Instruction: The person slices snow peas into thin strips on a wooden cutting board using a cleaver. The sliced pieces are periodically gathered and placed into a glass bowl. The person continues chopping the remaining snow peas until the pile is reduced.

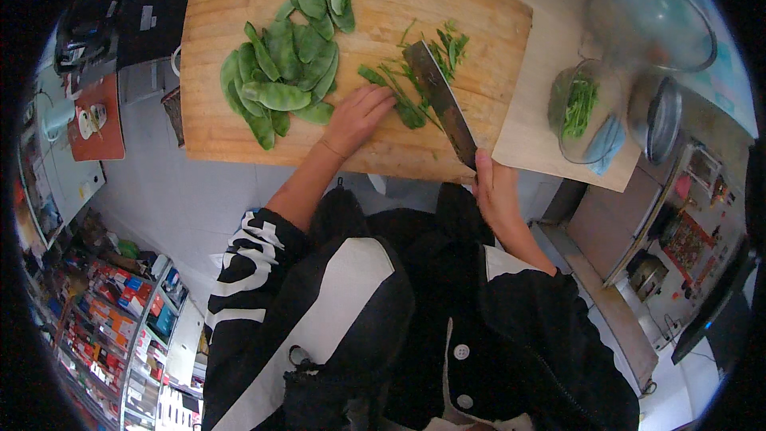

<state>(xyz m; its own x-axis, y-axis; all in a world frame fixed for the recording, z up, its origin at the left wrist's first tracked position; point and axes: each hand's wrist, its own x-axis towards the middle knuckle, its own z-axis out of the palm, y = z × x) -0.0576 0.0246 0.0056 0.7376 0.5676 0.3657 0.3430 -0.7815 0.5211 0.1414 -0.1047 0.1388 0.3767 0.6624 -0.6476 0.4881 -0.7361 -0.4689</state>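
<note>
A pile of broad flat green bean pods lies on the left half of a wooden cutting board. My right hand is closed round the handle of a cleaver, whose dark blade slants up and left across the board. Left of the blade, my left hand has its fingers curled together against a few green pods, holding them on the wood. Thin cut green strips lie scattered beyond and to the right of the blade. The cleaver's edge is too fine to make out against the pods.
On the table right of the board stand a clear container with cut green strips and a bluish cloth beside it. A large glass bowl and a metal-rimmed round vessel sit farther right. Stocked shelves are at lower left.
</note>
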